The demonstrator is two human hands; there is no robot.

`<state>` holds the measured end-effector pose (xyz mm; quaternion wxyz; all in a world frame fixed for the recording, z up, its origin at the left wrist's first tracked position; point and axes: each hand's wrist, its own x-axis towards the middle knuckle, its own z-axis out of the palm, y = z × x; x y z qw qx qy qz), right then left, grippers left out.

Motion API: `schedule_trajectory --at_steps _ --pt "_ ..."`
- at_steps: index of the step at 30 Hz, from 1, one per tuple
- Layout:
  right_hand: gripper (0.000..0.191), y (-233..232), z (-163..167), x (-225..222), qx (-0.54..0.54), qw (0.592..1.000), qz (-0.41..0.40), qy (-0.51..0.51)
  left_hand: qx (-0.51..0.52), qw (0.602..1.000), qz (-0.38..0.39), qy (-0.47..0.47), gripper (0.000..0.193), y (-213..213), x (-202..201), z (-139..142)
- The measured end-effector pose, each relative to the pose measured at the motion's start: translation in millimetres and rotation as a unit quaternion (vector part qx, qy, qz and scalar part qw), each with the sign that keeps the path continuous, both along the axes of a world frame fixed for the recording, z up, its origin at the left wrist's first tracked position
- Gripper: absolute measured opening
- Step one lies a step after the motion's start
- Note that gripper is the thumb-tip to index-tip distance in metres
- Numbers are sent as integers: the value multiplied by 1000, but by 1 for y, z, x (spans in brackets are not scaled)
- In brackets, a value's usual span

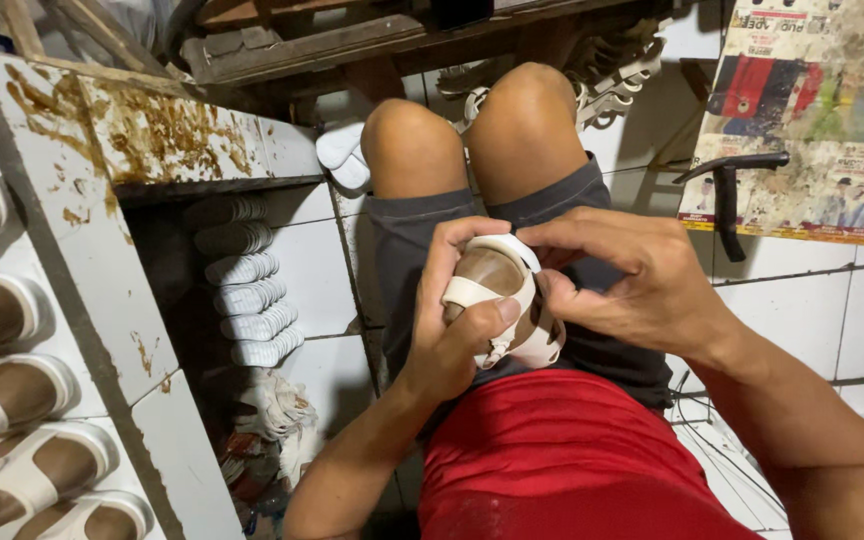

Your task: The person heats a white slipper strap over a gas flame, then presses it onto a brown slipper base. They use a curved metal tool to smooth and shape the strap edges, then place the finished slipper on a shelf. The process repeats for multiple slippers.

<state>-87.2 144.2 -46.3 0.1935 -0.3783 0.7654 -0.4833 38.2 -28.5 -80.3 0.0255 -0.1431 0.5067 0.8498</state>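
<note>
both hands close on a small sandal with white straps and a brown insole [497, 295], held over the person's lap, just below the bare knees. the left hand [452, 335] wraps it from below, thumb laid across a white strap, its grip shut around the sole. the right hand [632, 280] comes from the other side, fingers curled and pinched on the upper strap's edge. both forearms angle up from the lower frame. more matching white and brown sandals [2, 400] lie in a row on the stained white worktop [152, 340] at left.
</note>
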Motion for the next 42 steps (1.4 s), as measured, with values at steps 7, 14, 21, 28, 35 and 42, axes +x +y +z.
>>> schedule_trajectory --at_steps 7,14,21,28,35,42 --pt "28 3 -10 13 -29 997 -62 44 -54 998 11 21 61 2 -2 -1" --pt "31 13 -22 14 -60 996 -65 -6 -43 999 25 13 61 5 -6 1" --pt "35 7 -23 34 -136 984 -111 -1 -82 994 60 42 60 13 -14 4" --pt "45 35 -38 23 -185 981 -38 54 -328 914 48 234 56 16 -24 -14" --pt "77 123 -153 -57 180 949 -257 19 -501 722 160 450 105 40 -31 -73" --pt "74 185 -219 -65 347 899 -261 56 -518 739 159 401 114 46 -24 -73"
